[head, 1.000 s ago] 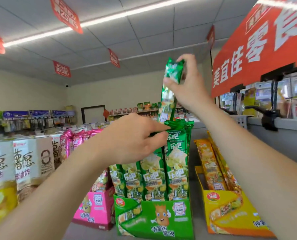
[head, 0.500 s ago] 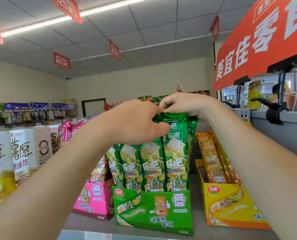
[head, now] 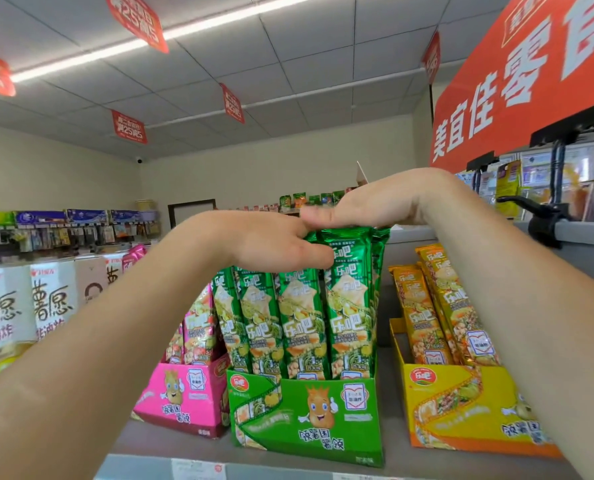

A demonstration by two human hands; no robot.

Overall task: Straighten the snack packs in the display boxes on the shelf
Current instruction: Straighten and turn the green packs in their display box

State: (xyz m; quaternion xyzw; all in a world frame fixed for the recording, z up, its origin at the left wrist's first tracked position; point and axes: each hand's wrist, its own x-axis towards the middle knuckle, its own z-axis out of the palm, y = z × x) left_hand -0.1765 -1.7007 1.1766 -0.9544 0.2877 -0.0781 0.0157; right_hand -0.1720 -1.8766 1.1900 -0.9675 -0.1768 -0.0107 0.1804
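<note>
A green display box (head: 309,417) stands on the grey shelf (head: 143,441), filled with several upright green snack packs (head: 299,320). My left hand (head: 264,244) rests on the tops of the front packs, thumb against the front-right pack. My right hand (head: 375,202) lies palm down, flat on the tops of the packs at the back right, fingers pointing left and nearly touching my left hand. Neither hand clasps a pack. A pink display box (head: 188,393) with packs stands to the left, a yellow display box (head: 462,407) with orange packs (head: 441,306) to the right.
Tall white and yellow snack boxes (head: 18,306) stand at the far left of the shelf. A large red sign (head: 517,84) hangs at upper right over a grey ledge with a black clamp (head: 545,220). The shelf's front edge carries a price label (head: 198,469).
A second ago my right hand held one green pack high above the box. It came down into the box, and both hands now lie flatter on the pack tops.
</note>
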